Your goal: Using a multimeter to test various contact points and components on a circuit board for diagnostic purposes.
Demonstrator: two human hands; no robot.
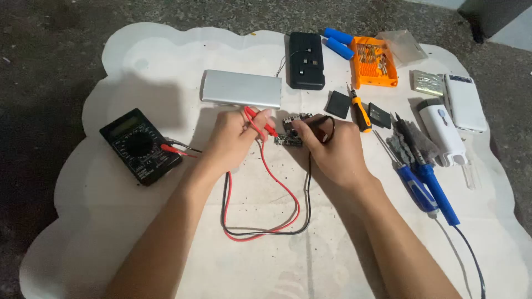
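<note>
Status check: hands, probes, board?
Left hand grips red probe. Right hand grips black probe. Both tips on small dark circuit board. Nothing blocking.

L hand (235, 138) w/ red probe (260, 122), R hand (332, 149) on board (291, 135).

Two blue cylindrical cells (338, 42) far right — one multimeter (139, 145) at left, two probes (260, 122), three screwdrivers (413, 185) — two hands (235, 141).
</note>
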